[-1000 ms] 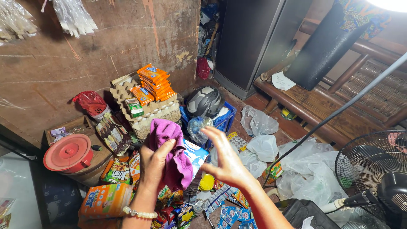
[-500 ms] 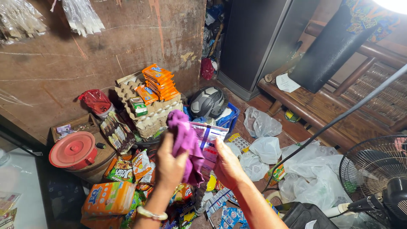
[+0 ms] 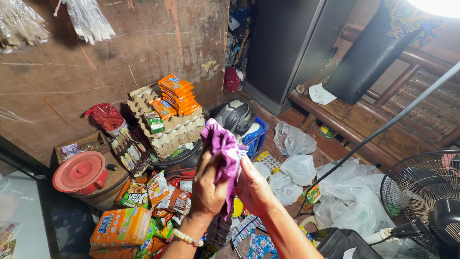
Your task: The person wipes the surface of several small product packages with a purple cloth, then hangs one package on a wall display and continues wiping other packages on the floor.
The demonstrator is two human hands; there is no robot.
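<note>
Head view: orange packets (image 3: pixel 178 94) stacked on egg trays (image 3: pixel 176 130) at the wall; orange snack bags (image 3: pixel 120 226) below. Left hand (image 3: pixel 207 188) and right hand (image 3: pixel 252 188), both closed, grip a purple cloth (image 3: pixel 221 146) pressed between them.

your two arms come up from the bottom edge, both bare to as far as the view reaches; no sleeve shows on either; your left hand (image 3: pixel 207 184) is bare, no ring or glove to be seen on it; round your left wrist sits a bracelet (image 3: pixel 188 237) of small, round, pale beads, strung in a single row; your right hand (image 3: pixel 254 187) is bare too; your right wrist and forearm carry no band or watch; the nails cannot be made out from here.
</note>
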